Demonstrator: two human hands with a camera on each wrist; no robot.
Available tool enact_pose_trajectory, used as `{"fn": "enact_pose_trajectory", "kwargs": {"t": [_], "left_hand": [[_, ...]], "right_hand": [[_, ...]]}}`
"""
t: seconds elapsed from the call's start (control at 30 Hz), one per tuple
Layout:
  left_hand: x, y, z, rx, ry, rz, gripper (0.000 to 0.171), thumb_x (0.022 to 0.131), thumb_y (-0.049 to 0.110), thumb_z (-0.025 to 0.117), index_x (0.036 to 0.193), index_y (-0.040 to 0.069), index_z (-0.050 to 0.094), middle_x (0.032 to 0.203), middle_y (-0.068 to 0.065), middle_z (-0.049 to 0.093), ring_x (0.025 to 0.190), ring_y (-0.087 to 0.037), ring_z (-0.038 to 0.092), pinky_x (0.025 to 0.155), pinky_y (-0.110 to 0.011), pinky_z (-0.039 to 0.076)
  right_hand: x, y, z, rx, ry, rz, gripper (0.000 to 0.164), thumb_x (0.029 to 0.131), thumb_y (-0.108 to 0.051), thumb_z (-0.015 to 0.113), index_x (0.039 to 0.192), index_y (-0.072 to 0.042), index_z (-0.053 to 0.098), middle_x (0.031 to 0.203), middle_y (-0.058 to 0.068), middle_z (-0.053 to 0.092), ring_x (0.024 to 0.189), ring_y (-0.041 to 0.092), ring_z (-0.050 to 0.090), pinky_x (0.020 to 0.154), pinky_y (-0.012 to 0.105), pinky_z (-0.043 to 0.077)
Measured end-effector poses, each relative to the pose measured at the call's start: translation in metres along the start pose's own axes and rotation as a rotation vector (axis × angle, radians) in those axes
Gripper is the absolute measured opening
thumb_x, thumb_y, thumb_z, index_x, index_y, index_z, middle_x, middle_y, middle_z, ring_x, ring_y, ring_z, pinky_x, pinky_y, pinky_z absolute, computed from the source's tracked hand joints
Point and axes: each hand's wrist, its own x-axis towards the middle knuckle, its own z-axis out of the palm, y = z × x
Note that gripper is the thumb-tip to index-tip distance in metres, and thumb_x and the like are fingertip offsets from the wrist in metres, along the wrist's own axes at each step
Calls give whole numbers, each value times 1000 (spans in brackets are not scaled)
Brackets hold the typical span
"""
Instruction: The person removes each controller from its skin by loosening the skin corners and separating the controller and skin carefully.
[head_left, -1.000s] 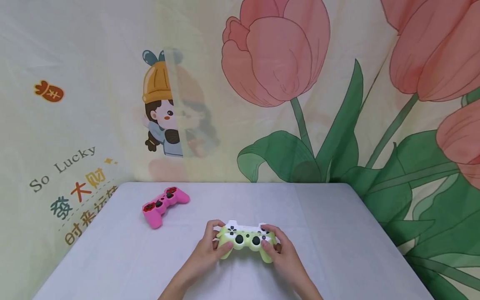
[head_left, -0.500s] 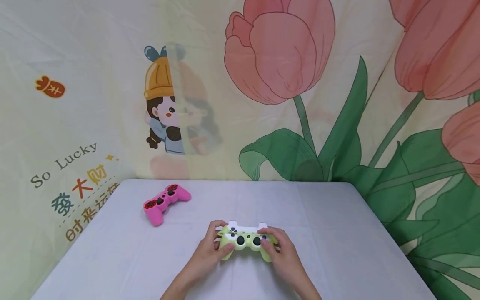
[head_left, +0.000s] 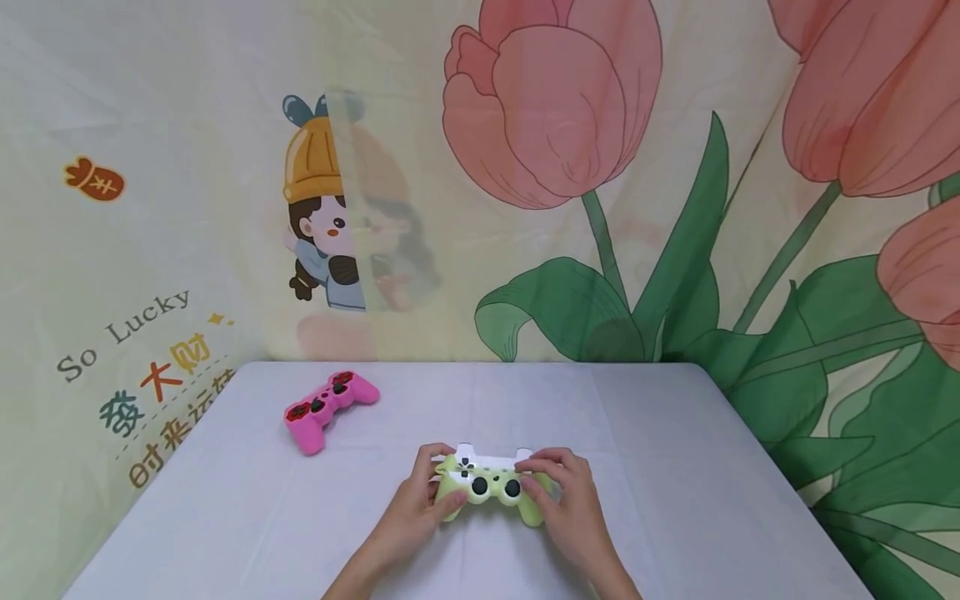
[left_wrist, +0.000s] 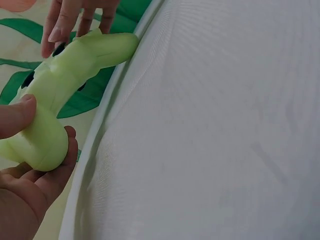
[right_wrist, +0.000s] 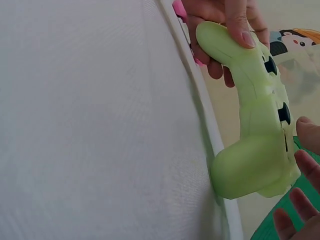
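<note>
Left hand [head_left: 411, 505] has its fingers curled under one end of the green controller [head_left: 496, 487], thumb on top. Right hand [head_left: 572, 505] is at the other end, fingers loosely bent and spread; can't tell if they're pinching anything. It's all over the white table [head_left: 675, 475], pink controller [head_left: 321, 407] sitting farther back left.

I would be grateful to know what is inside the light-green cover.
In the head view, a white controller shows there, with black thumbsticks; its grips are hidden by the light-green cover, and the right hand blocks part of its face.
</note>
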Motion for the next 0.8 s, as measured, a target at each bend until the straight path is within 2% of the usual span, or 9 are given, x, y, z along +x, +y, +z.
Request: {"fn": "enact_pose_trajectory", "kwargs": {"t": [0.1, 0.23, 0.33, 0.57, 0.8], "left_hand": [[-1, 0, 0, 0, -5, 15, 56, 101, 13, 73, 145, 18, 38, 134, -22, 62, 105, -19, 72, 82, -25, 58], [-2, 1, -1, 4, -9, 22, 57, 102, 14, 73, 146, 19, 38, 137, -22, 61, 108, -22, 72, 84, -25, 58], [-2, 2, -1, 6, -5, 27, 57, 101, 15, 73, 146, 19, 38, 138, -23, 61, 110, -23, 71, 86, -25, 58], [-1, 4, 0, 7, -9, 44, 57, 100, 15, 74, 146, 18, 40, 134, -23, 62, 104, -19, 71, 84, -26, 59], [0, 5, 1, 17, -1, 50, 57, 99, 15, 76, 145, 18, 42, 138, -23, 61, 106, -21, 71, 85, -26, 59]], "right_hand": [[-1, -1, 1, -25, 15, -32, 30, 83, -6, 89, 100, -30, 83, 109, -13, 65, 115, 17, 51, 98, 46, 44], [-1, -2, 1, -42, 5, -49, 28, 82, -8, 90, 100, -29, 82, 100, -18, 64, 107, 13, 52, 94, 40, 45], [0, -5, -1, -59, -7, -50, 25, 83, -10, 89, 99, -28, 82, 97, -17, 64, 104, 13, 54, 91, 38, 46], [3, -10, -9, -74, -65, 43, 22, 86, -11, 88, 93, -30, 79, 96, -18, 64, 104, 13, 57, 93, 42, 46], [4, -8, -7, -122, -67, -7, 18, 89, -9, 84, 91, -24, 75, 91, -15, 60, 101, 13, 53, 91, 39, 48]]}}
